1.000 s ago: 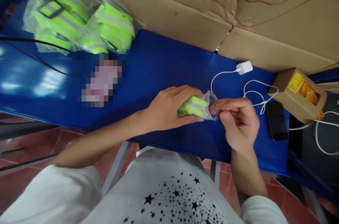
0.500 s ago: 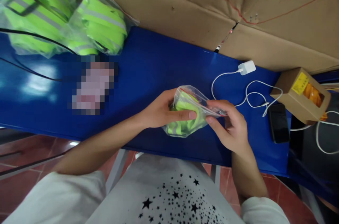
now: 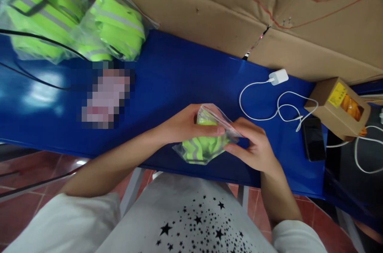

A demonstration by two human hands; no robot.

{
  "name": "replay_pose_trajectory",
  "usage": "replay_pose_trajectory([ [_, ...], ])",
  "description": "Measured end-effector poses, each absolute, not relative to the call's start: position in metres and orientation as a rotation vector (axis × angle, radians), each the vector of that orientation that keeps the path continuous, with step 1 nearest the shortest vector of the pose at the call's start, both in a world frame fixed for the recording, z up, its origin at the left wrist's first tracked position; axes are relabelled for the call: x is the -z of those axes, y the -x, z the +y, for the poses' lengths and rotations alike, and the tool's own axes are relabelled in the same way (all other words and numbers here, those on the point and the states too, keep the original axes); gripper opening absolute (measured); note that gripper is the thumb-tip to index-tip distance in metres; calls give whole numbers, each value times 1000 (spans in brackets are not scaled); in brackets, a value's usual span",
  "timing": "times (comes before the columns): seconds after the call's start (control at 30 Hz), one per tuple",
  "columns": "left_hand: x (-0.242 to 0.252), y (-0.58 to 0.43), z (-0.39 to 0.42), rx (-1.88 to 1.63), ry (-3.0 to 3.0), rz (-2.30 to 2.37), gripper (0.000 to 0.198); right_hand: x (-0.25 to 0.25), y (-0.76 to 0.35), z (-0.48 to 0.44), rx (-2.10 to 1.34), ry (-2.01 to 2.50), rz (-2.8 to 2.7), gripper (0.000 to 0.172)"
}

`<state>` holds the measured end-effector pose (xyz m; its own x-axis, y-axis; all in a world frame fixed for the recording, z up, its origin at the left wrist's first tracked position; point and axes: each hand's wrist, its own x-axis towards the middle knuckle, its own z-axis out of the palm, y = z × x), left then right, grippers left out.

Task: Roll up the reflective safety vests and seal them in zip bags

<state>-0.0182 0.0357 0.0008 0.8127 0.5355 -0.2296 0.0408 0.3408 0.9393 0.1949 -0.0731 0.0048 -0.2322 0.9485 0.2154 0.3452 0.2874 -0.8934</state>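
Between my hands is a small clear zip bag (image 3: 191, 156) with a red line along its top edge. Inside it lies a folded neon-yellow reflective strap (image 3: 199, 147) with grey stripes. My left hand (image 3: 193, 125) wraps around the bag from the left, thumb across its front and the other fingers behind it. On the right side, my right hand (image 3: 253, 145) pinches the bag's top edge between thumb and fingers. The bag is held over the front part of the blue table (image 3: 179, 69).
Larger bags of neon-yellow reflective gear (image 3: 119, 25) lie at the back left. A blurred-out pinkish object (image 3: 106, 99) is left of my hands. To the right are a white charger (image 3: 279, 77) with its cable, a black phone (image 3: 313, 139) and a cardboard box (image 3: 335, 113).
The bag has shifted slightly down and left, and its lower left corner now shows. My right hand has moved a little left and down along the bag's edge, fingers closer together.
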Motion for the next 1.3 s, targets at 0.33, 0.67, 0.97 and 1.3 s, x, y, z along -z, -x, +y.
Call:
replay_pose_trajectory([
  [0.33,9,12,34,-349,-1002,674,27,-4,-200,-72,-1011,1348,-1570,3],
  [0.67,12,16,38,-504,-1132,780,31,1,-211,-69,-1141,1453,-1196,32],
  [0.97,17,12,37,-494,-850,706,41,7,-216,-67,-980,1505,-1114,21],
  [1.3,23,9,35,-541,-867,769,42,12,-210,-62,-1044,1480,-1045,18],
])
